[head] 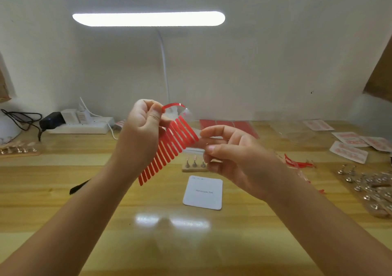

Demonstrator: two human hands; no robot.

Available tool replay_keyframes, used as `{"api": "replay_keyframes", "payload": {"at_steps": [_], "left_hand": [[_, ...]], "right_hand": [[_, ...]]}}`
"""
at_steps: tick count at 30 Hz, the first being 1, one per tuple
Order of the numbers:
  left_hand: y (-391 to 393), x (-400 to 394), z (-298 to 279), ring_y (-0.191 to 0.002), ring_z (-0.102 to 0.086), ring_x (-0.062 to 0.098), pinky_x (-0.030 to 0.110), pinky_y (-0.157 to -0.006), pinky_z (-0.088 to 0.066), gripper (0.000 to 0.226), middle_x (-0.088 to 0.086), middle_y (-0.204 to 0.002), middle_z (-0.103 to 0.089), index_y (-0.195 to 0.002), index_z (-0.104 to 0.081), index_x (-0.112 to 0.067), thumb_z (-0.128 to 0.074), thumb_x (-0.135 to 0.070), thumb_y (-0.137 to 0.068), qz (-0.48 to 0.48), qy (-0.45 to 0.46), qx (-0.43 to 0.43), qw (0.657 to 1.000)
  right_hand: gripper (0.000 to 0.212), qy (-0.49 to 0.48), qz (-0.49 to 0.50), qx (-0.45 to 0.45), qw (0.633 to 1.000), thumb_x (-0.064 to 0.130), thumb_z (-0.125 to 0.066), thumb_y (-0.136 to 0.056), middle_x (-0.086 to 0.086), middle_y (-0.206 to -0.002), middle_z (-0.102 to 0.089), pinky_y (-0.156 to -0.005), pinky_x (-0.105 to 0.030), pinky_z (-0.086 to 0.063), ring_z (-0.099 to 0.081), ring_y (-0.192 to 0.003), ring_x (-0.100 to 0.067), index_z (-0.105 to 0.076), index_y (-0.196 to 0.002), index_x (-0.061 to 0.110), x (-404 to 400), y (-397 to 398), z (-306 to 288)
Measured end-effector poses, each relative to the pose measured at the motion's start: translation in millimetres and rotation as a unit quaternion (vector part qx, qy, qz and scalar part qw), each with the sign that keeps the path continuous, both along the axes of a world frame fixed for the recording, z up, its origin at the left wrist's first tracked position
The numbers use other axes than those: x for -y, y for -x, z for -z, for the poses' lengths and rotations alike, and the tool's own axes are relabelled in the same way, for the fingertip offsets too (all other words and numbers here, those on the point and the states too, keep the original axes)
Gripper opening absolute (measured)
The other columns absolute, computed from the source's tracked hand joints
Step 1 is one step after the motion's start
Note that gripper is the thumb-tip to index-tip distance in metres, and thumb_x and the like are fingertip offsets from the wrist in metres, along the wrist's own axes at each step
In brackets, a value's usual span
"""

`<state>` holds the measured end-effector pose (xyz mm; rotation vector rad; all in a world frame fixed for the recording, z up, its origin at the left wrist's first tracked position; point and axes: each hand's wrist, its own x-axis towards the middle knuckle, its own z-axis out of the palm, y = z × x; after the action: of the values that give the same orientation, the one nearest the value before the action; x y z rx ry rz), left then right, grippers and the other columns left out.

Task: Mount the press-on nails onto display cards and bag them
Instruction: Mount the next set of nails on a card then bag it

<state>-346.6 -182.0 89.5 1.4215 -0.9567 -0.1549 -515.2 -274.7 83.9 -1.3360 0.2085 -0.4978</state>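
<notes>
My left hand [144,125] pinches one red adhesive strip [172,106], which curls up and away from a sheet of several red strips [169,150]. That sheet hangs above the table between my hands. My right hand [231,152] holds the sheet's clear right edge between thumb and fingers. Below them a white display card [203,192] printed "Handmade Nail" lies flat on the wooden table [106,212]. Behind the card stands a small wooden block with nails on stands [194,166], partly hidden by my right hand.
Bagged nail cards [349,151] lie at the right. Peeled red strips [298,163] and a tray of metal nail stands [369,188] are near my right forearm. A power strip [80,125] and a desk lamp [148,18] stand at the back. More red sheets [224,124] lie behind.
</notes>
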Motion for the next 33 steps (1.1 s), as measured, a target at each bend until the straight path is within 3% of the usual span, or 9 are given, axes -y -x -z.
{"api": "replay_keyframes", "payload": {"at_steps": [6,9,12,14,18,24,27,30,33], "left_hand": [[-16,-12,-11,-0.05,-0.06,0.002,0.012,-0.04,-0.042,0.017,-0.001,-0.071,-0.059,-0.105,-0.043,-0.022,-0.036,-0.037,-0.102,-0.14,-0.015,0.171,0.975],[-47,-25,-25,-0.054,-0.058,0.012,0.021,-0.045,-0.043,0.019,0.0,-0.074,-0.058,-0.104,-0.044,-0.021,-0.037,-0.038,-0.102,-0.222,-0.053,0.232,0.946],[-97,-44,-30,-0.065,-0.051,0.019,0.032,-0.058,-0.036,0.022,-0.002,-0.077,-0.055,-0.102,-0.05,-0.018,-0.041,-0.038,-0.101,-0.319,-0.102,0.285,0.898],[-131,-54,-21,-0.067,-0.05,0.024,0.033,-0.057,-0.035,0.022,0.0,-0.072,-0.053,-0.095,-0.054,-0.019,-0.044,-0.039,-0.098,-0.358,-0.151,0.3,0.871],[-179,-65,21,-0.069,-0.054,0.031,0.033,-0.058,-0.04,0.021,0.007,-0.075,-0.06,-0.09,-0.059,-0.025,-0.046,-0.04,-0.095,-0.412,-0.275,0.253,0.831],[-201,-79,83,-0.079,-0.054,0.034,0.04,-0.067,-0.045,0.02,0.014,-0.09,-0.063,-0.094,-0.059,-0.019,-0.043,-0.03,-0.098,-0.45,-0.333,0.18,0.809],[-199,-82,82,-0.09,-0.054,0.039,0.045,-0.076,-0.048,0.019,0.017,-0.098,-0.061,-0.09,-0.061,-0.02,-0.046,-0.028,-0.095,-0.486,-0.334,0.181,0.787],[-186,-70,67,-0.083,-0.056,0.035,0.039,-0.067,-0.047,0.021,0.013,-0.093,-0.061,-0.09,-0.063,-0.018,-0.047,-0.029,-0.094,-0.477,-0.288,0.165,0.814],[-156,-44,45,-0.065,-0.057,0.024,0.028,-0.054,-0.04,0.024,0.004,-0.074,-0.064,-0.081,-0.066,-0.019,-0.05,-0.031,-0.094,-0.387,-0.237,0.107,0.884]], "right_hand": [[0.028,0.026,0.001,-0.039,0.999,0.022,-0.066,-0.084,-0.012,-0.098,-0.074,-0.07,-0.026,-0.057,-0.067,-0.076,-0.019,-0.06,-0.106,0.006,-6,-8,12],[0.038,0.02,0.065,-0.065,0.996,0.041,-0.064,-0.078,-0.007,-0.089,-0.075,-0.072,-0.026,-0.058,-0.067,-0.075,-0.017,-0.064,-0.096,0.008,-1,-12,17],[0.021,0.099,0.142,-0.138,0.975,0.029,-0.061,-0.092,-0.001,-0.075,-0.072,-0.066,-0.029,-0.053,-0.059,-0.066,-0.015,-0.064,-0.09,0.009,10,-10,25],[0.018,0.236,0.191,-0.207,0.93,0.026,-0.06,-0.093,0.003,-0.07,-0.069,-0.062,-0.031,-0.051,-0.057,-0.062,-0.014,-0.064,-0.083,0.012,17,-7,33],[0.022,0.531,0.219,-0.299,0.762,0.034,-0.054,-0.093,0.01,-0.068,-0.061,-0.053,-0.028,-0.041,-0.055,-0.062,-0.008,-0.06,-0.075,0.024,21,-5,47],[0.021,0.59,0.16,-0.368,0.7,0.051,-0.052,-0.089,0.014,-0.08,-0.055,-0.051,-0.024,-0.031,-0.052,-0.072,-0.004,-0.055,-0.078,0.033,26,-6,57],[0.035,0.563,0.119,-0.387,0.72,0.071,-0.054,-0.078,0.018,-0.076,-0.05,-0.053,-0.023,-0.03,-0.048,-0.07,0.0,-0.057,-0.091,0.039,29,-6,62],[0.055,0.553,0.096,-0.405,0.722,0.08,-0.058,-0.065,0.021,-0.075,-0.046,-0.055,-0.023,-0.029,-0.045,-0.07,0.002,-0.056,-0.106,0.043,32,-6,64],[0.062,0.547,0.076,-0.42,0.72,0.078,-0.062,-0.063,0.022,-0.079,-0.046,-0.056,-0.024,-0.03,-0.044,-0.073,0.003,-0.054,-0.114,0.046,33,-4,64]]}}
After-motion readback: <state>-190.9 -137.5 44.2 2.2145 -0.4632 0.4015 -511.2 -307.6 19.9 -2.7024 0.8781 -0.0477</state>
